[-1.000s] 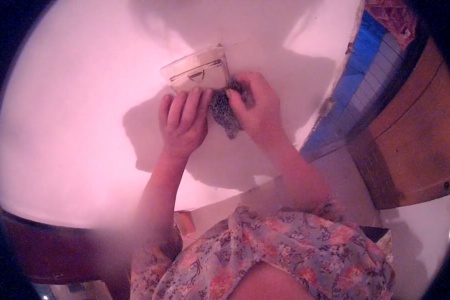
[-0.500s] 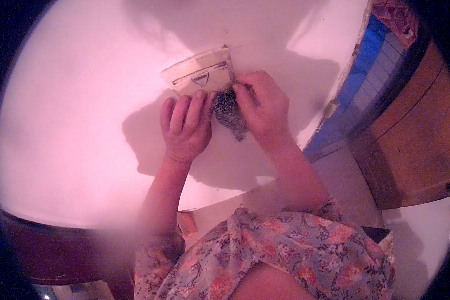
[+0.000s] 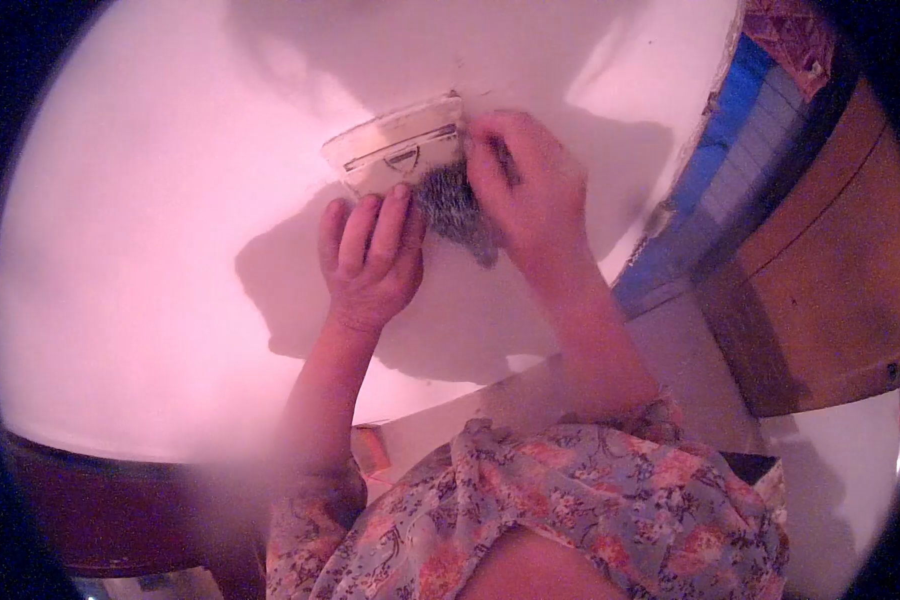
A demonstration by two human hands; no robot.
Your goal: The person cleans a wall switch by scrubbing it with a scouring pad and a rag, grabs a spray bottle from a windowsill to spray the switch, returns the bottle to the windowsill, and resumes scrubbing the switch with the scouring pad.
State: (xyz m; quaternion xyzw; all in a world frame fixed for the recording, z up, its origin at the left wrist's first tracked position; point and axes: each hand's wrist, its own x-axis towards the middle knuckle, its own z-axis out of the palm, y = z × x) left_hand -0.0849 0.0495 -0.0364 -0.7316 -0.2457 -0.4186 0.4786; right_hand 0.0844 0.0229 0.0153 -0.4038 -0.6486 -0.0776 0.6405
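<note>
A cream fan-shaped flat piece (image 3: 375, 160), crossed by a dark line with a small curved mark below it, lies on a broad white surface. My left hand (image 3: 375, 255) is at its lower left edge, fingers extended and slightly apart, fingertips touching the piece; its thumb is hidden. A dark grey, speckled, mesh-like pad (image 3: 450, 205) is between my hands and partly covers the cream piece's lower right corner. My right hand (image 3: 530, 190) is closed on the pad's right side, thumb and fingers bent. My left index fingertip is close to the pad's left edge.
The white surface (image 3: 150, 250) has a worn, curved edge on the right. Past that edge are a blue and grey item (image 3: 725, 150) and a brown panel (image 3: 820, 270). Patterned cloth (image 3: 570, 460) covers my lap and arms. A dark red panel (image 3: 120, 510) stands at lower left.
My right hand has moved slightly up, and the dark pad has shifted up with it over the cream piece's corner. My left hand has hardly moved.
</note>
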